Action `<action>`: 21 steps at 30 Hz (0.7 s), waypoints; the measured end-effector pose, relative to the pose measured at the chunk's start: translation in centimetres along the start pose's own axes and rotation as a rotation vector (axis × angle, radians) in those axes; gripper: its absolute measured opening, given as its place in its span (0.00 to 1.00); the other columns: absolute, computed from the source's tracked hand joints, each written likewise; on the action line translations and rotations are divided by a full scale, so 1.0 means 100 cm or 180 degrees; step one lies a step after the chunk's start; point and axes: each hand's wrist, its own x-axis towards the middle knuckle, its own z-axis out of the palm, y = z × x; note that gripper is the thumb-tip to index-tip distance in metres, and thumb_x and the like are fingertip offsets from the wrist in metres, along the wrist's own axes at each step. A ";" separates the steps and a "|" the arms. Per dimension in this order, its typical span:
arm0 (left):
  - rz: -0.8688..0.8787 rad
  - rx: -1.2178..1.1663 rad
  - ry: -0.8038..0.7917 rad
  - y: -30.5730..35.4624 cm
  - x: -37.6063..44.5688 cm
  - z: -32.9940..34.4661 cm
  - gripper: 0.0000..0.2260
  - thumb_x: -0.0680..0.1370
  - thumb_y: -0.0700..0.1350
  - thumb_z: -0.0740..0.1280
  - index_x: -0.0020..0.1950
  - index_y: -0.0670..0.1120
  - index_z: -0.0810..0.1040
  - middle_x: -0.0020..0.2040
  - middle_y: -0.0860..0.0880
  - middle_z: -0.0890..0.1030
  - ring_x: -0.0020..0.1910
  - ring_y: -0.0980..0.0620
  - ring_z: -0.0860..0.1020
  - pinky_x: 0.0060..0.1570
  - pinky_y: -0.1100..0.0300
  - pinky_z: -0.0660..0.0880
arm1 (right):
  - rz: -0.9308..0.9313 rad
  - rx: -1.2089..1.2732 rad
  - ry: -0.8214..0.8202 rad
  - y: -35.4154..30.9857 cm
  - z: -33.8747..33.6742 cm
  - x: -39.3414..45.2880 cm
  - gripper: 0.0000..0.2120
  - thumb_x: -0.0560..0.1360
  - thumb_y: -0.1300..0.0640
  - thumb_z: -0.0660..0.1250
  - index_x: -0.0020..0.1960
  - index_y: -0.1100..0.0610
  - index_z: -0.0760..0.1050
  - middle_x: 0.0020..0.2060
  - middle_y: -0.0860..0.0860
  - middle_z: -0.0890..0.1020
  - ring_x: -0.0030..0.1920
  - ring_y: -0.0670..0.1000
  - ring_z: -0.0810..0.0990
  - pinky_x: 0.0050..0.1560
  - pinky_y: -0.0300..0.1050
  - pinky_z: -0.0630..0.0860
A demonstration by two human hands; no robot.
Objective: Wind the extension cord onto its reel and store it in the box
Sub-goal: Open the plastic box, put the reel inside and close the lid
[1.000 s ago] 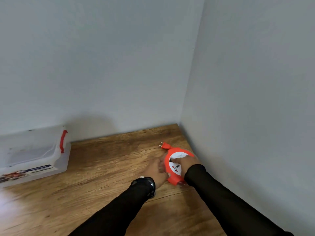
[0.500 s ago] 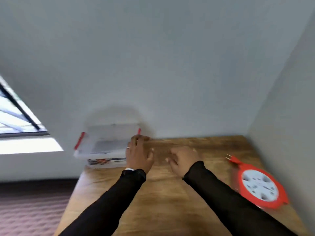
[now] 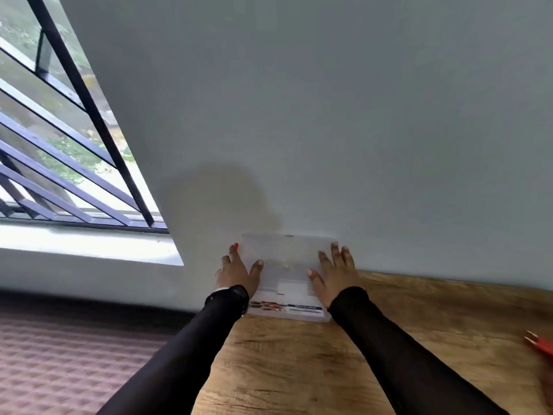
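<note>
the grey wall (image 3: 329, 100) filled most of the view, from nine o'clock round to three. a barred window (image 3: 59, 145) sat at about ten o'clock, with a patterned floor (image 3: 74, 354) below it at eight o'clock. the wooden table (image 3: 299, 369) ran from six o'clock out to four. at the centre, pushed against the wall, stood the clear plastic box (image 3: 284, 265) with its lid on and a printed label along the near side. the left hand (image 3: 238, 272) lay on the box's left end at about seven o'clock of it, fingers spread and fairly straight, thumb on the lid, holding nothing closed. the right hand (image 3: 333, 272) rested on the right end in the same spread way. both sleeves were black. at four o'clock, at the frame's edge and well apart from the box, only the red plug (image 3: 540, 345) of the cord showed; the reel itself was out of view.
</note>
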 end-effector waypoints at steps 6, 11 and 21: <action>0.0422 0.0290 0.0038 0.003 -0.085 0.020 0.25 0.77 0.58 0.60 0.66 0.42 0.61 0.63 0.42 0.72 0.58 0.39 0.76 0.53 0.51 0.74 | 0.0122 -0.0038 0.0150 0.052 -0.001 -0.092 0.58 0.57 0.25 0.18 0.78 0.52 0.46 0.77 0.55 0.40 0.76 0.55 0.38 0.74 0.46 0.39; 0.0497 -0.0413 -0.0165 0.005 -0.165 0.042 0.13 0.80 0.56 0.55 0.53 0.47 0.68 0.43 0.48 0.79 0.42 0.43 0.78 0.42 0.50 0.75 | 0.0963 0.1018 0.0308 0.113 0.003 -0.176 0.40 0.74 0.32 0.51 0.77 0.54 0.47 0.76 0.55 0.55 0.74 0.56 0.60 0.70 0.52 0.63; 0.0634 -0.0539 -0.0430 -0.005 -0.189 0.067 0.17 0.80 0.55 0.51 0.43 0.46 0.73 0.36 0.48 0.77 0.35 0.48 0.74 0.31 0.55 0.67 | 0.1918 0.1804 0.0952 0.145 -0.001 -0.216 0.19 0.82 0.50 0.51 0.64 0.59 0.72 0.54 0.59 0.81 0.54 0.59 0.77 0.47 0.44 0.67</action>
